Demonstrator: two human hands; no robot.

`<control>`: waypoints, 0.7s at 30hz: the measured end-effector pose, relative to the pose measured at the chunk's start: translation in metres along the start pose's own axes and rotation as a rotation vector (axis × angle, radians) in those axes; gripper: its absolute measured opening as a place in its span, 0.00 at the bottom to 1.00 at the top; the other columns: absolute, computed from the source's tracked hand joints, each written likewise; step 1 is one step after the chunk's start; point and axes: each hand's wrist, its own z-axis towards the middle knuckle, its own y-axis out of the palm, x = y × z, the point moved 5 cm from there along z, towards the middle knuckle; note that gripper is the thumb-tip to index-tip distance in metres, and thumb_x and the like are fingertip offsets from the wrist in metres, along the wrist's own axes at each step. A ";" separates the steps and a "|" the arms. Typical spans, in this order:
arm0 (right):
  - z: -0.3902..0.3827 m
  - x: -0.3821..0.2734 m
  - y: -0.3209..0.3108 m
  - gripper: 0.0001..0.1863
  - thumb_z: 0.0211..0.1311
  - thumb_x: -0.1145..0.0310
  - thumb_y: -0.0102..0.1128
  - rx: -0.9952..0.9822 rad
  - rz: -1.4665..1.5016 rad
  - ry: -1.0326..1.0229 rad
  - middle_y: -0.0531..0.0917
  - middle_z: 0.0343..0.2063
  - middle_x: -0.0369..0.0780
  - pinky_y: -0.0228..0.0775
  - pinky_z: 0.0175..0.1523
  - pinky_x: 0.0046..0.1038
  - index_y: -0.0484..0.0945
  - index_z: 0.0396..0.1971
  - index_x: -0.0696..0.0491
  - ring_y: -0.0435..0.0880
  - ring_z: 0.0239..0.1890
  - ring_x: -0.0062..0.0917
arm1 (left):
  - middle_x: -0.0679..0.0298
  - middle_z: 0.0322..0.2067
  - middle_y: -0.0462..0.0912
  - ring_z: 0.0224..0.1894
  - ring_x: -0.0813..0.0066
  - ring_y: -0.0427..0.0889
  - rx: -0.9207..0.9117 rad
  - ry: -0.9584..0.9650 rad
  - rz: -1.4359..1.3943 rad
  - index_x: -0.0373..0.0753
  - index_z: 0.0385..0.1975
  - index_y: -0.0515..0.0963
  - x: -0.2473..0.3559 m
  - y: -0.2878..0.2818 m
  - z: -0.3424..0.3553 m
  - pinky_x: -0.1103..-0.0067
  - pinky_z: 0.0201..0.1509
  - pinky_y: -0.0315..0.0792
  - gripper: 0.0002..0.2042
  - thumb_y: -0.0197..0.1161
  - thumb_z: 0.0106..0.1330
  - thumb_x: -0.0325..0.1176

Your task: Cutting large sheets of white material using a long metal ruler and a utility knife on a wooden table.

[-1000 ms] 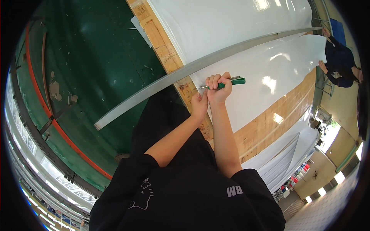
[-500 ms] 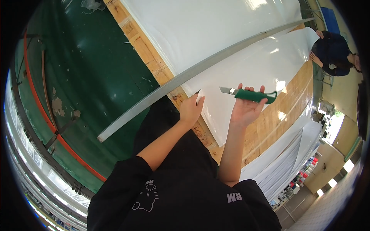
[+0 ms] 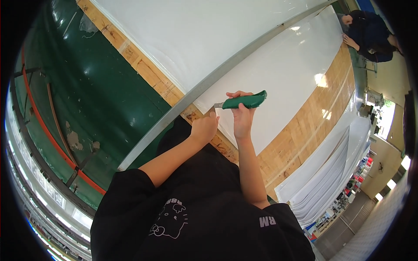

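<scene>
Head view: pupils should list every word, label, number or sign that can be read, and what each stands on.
Black shirt: grey block letters on its right side, not copied here.
Same shirt: small pale letters above a white animal drawing, not copied here.
Knife and white sheet: no readable text.

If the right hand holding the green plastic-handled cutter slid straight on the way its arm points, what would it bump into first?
Probably the long grey metal bar, after the right hand crosses the glossy white sheet. It might pass above, though: heights are hard to judge here.
</scene>
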 end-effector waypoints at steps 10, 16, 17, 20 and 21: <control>0.005 0.002 0.004 0.15 0.67 0.76 0.44 -0.091 -0.242 0.055 0.69 0.45 0.39 0.69 0.54 0.33 0.54 0.50 0.53 0.75 0.51 0.31 | 0.58 0.10 0.74 0.12 0.57 0.76 0.033 0.084 -0.042 0.38 0.25 0.70 0.003 -0.010 -0.001 0.66 0.16 0.70 0.13 0.51 0.67 0.40; -0.008 -0.012 0.025 0.19 0.45 0.81 0.69 -0.342 -0.630 -0.235 0.80 0.39 0.41 0.74 0.49 0.32 0.71 0.36 0.54 0.81 0.46 0.34 | 0.59 0.14 0.77 0.17 0.59 0.79 -0.042 0.131 -0.094 0.37 0.32 0.72 -0.009 -0.001 -0.005 0.68 0.20 0.73 0.09 0.54 0.62 0.37; -0.012 -0.012 0.025 0.19 0.45 0.81 0.69 -0.339 -0.631 -0.237 0.80 0.39 0.41 0.74 0.49 0.32 0.71 0.36 0.54 0.81 0.46 0.34 | 0.58 0.15 0.78 0.18 0.59 0.79 -0.022 0.146 -0.141 0.37 0.34 0.73 -0.012 0.001 -0.007 0.68 0.21 0.73 0.10 0.56 0.59 0.36; -0.030 -0.008 0.037 0.16 0.41 0.82 0.68 -0.529 -0.860 -0.397 0.79 0.39 0.41 0.76 0.49 0.35 0.73 0.30 0.51 0.80 0.47 0.38 | 0.59 0.18 0.79 0.21 0.59 0.80 0.118 0.168 -0.333 0.39 0.33 0.76 -0.024 0.005 -0.012 0.69 0.22 0.73 0.10 0.59 0.55 0.37; -0.035 -0.004 0.039 0.16 0.41 0.82 0.68 -0.521 -0.854 -0.402 0.79 0.39 0.41 0.76 0.49 0.35 0.73 0.30 0.51 0.80 0.47 0.38 | 0.59 0.18 0.79 0.21 0.59 0.80 0.099 0.166 -0.328 0.39 0.33 0.76 -0.028 0.010 -0.013 0.69 0.22 0.73 0.10 0.59 0.55 0.37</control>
